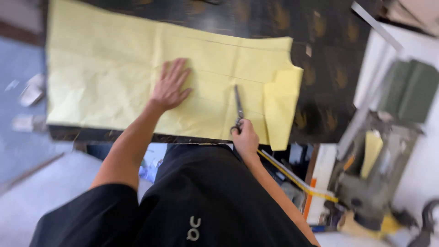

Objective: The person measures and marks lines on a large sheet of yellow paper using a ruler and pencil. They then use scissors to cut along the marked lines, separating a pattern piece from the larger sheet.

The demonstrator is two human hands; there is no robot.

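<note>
A large sheet of pale yellow pattern paper (pixel 105 68) lies spread over dark patterned fabric (pixel 329 50) on a table. My left hand (pixel 170 86) presses flat on the paper near its middle, fingers spread. My right hand (pixel 244 137) grips the handles of metal scissors (pixel 238 106) at the paper's near edge, with the blades pointing away from me into the sheet. To the right of the blades, a flap of paper (pixel 281 107) is folded over.
A yellow measuring tape (pixel 297 180) hangs along my right forearm. A grey-green sewing machine (pixel 379 174) stands at the right on a white surface. Small scraps (pixel 29 93) lie on the grey floor at the left. The table's near edge runs just under the paper.
</note>
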